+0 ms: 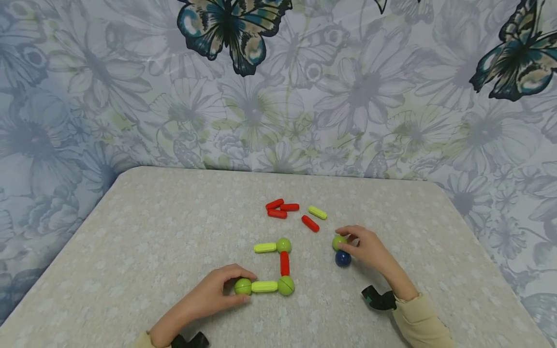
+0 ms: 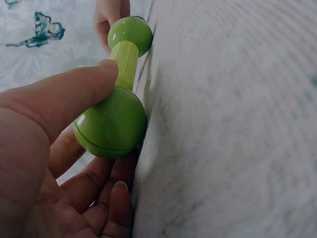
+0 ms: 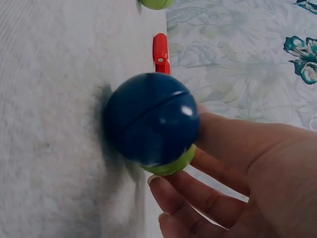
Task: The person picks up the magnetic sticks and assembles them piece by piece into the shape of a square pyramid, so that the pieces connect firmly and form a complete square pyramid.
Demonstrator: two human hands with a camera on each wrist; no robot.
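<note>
A joined shape of green balls and rods lies on the table in the head view. Its upper yellow-green rod meets a green ball, a red rod runs down to a corner ball, and a lower yellow-green rod ends at the left ball. My left hand holds that left ball, thumb on one side and fingers on the other. To the right, my right hand pinches a loose green ball. Close by it sits a dark blue ball, largely covering the green one in the right wrist view.
Behind the shape lie several red rods, another red rod and a single yellow-green rod. A pale patterned cloth covers the table. Beyond its back edge rises a wall with flowers and butterflies.
</note>
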